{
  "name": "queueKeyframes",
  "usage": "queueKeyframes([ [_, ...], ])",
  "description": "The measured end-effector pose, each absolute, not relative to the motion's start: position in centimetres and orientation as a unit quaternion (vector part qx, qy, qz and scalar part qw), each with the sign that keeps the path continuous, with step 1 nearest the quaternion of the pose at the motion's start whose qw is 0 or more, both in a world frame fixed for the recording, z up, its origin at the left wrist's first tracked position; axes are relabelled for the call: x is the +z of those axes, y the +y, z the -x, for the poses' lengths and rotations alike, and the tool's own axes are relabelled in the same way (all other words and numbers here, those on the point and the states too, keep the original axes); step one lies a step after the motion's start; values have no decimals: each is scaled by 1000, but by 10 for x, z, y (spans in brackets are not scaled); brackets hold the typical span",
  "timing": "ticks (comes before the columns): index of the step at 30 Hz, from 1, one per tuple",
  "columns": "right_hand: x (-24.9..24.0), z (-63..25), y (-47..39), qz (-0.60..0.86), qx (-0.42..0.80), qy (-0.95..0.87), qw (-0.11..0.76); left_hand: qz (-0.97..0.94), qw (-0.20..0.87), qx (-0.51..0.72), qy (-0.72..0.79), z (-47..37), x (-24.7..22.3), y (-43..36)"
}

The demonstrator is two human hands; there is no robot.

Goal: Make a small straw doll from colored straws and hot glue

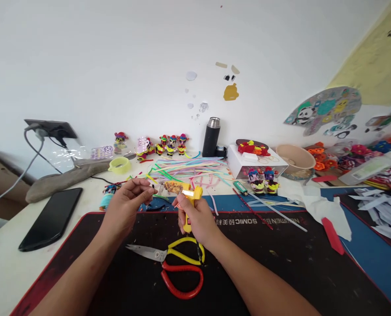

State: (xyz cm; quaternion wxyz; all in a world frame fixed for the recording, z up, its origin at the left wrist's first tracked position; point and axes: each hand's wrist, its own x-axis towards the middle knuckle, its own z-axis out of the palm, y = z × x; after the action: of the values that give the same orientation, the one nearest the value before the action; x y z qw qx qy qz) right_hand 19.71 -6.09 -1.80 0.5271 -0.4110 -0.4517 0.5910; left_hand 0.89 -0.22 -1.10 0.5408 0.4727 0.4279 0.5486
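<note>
My right hand (198,217) is wrapped round a yellow glue gun (188,210), whose stained nozzle end points left. To the left of the nozzle, my left hand (131,199) pinches a tiny dark piece (153,186) between thumb and fingers. A small gap separates that piece from the nozzle. Scissors (162,254) with one yellow and one red handle lie open on the black mat (264,272), below both hands. The glue gun's cable hangs down over the yellow handle.
Coloured pipe cleaners (195,166) spread behind the hands. Small figures (172,145) stand near the wall, beside a black thermos (211,138). A phone (52,219) lies at the left. A white box (257,162), a bowl (295,159) and paper strips (384,215) are on the right.
</note>
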Motion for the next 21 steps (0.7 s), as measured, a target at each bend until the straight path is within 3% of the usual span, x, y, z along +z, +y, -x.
queueKeyframes([
  [13, -22, -196, -63, 423, 585, -471, 507, -502, 531, 525, 437, -8, -13, -2],
  [21, -22, -203, -54, 412, 568, -450, 553, -517, 515, 513, 452, -5, -12, 3],
])
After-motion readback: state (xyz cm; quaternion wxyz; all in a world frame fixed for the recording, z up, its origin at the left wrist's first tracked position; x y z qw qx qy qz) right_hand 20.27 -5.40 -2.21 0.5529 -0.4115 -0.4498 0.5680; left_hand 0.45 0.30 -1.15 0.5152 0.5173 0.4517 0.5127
